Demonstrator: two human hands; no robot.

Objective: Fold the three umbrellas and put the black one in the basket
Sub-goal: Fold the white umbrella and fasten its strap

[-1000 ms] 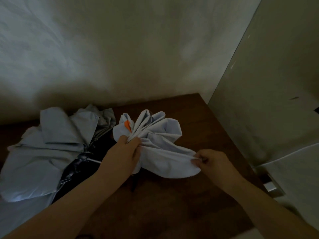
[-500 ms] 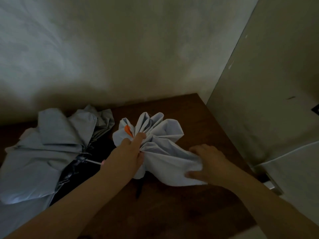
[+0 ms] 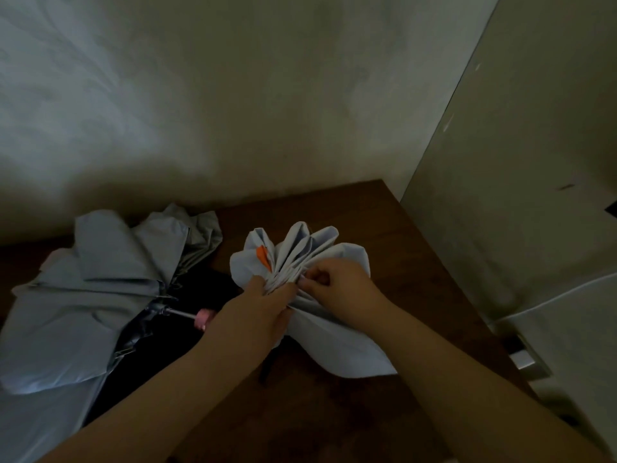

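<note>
- Since a moment ago the right hand (image 3: 337,289) has come in from the cloth's edge to the gathered pleats.
- Both hands pinch the white umbrella (image 3: 310,259); left hand (image 3: 257,315) grips its bunched middle.
- Pleats fan away from the fingers, over the brown table (image 3: 417,262).

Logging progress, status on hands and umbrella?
Left hand grips white umbrella pleats. Right hand pinches a fold. Grey umbrella lies unfolded alongside.

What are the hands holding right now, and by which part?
Both hold the white umbrella by its gathered canopy pleats: the left hand grips the bunch, the right hand pinches folds beside it.
</note>
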